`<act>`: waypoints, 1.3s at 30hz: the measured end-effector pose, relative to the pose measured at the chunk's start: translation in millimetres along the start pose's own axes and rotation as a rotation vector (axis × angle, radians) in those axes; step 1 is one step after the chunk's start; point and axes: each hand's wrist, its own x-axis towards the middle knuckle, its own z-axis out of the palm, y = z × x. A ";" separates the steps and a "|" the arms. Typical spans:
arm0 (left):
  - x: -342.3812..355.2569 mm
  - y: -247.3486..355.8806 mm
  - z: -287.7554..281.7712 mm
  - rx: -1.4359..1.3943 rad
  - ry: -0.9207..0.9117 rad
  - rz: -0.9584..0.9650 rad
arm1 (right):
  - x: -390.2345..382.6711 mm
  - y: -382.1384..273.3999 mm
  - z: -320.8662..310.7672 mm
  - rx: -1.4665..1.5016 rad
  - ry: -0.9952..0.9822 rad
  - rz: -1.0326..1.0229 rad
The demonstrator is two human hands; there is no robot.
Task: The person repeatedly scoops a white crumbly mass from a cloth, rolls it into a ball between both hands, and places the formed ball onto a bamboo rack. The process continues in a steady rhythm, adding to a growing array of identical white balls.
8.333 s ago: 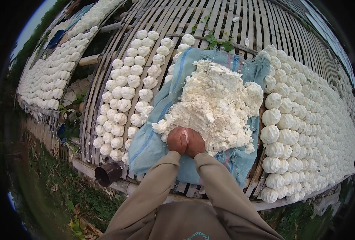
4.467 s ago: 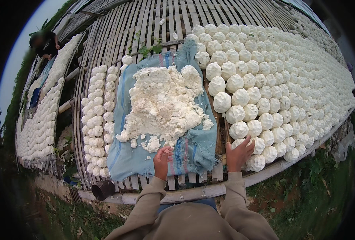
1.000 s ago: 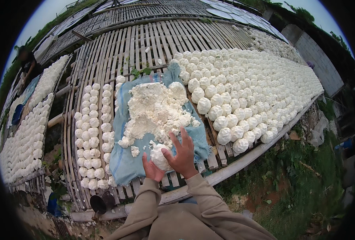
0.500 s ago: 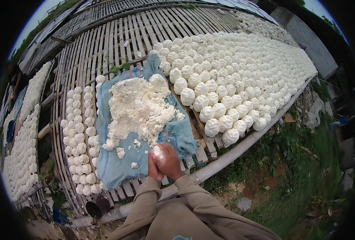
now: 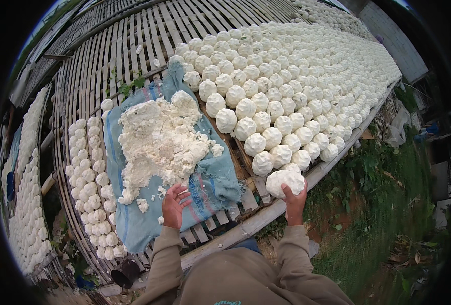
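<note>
My right hand (image 5: 294, 201) grips a lumpy white ball (image 5: 283, 182) at the front corner of the large block of shaped white balls (image 5: 306, 101). My left hand (image 5: 176, 206) is open, fingers apart, over the front of the frayed blue woven sheet (image 5: 134, 218), just below a crumbly white mass (image 5: 159, 137). Small loose crumbs lie on the sheet beside that hand.
Shorter rows of white balls (image 5: 88, 188) line the left side of the bamboo slat rack (image 5: 98, 61). A separate rack with more balls (image 5: 29, 213) stands further left. A dark can (image 5: 125, 273) sits at the front edge. Grass and weeds lie below, right.
My hands were pressed together round a lump half a second ago; now they are apart, the right having moved rightward with the ball. The view has swung right.
</note>
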 end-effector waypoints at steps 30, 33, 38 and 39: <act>134.3 26.0 -37.0 1.111 0.389 0.658 | 5.6 106.8 276.6 -0.647 -0.960 -0.552; 176.8 44.3 -56.6 1.326 0.212 0.706 | -1.0 143.3 335.7 -0.660 -0.929 -0.683; 176.4 3.5 -82.1 1.123 0.306 0.497 | -5.7 191.0 356.2 -0.819 -0.874 -0.700; 169.6 -7.6 -85.2 1.055 0.318 0.485 | -8.7 198.4 354.3 -0.852 -0.905 -0.626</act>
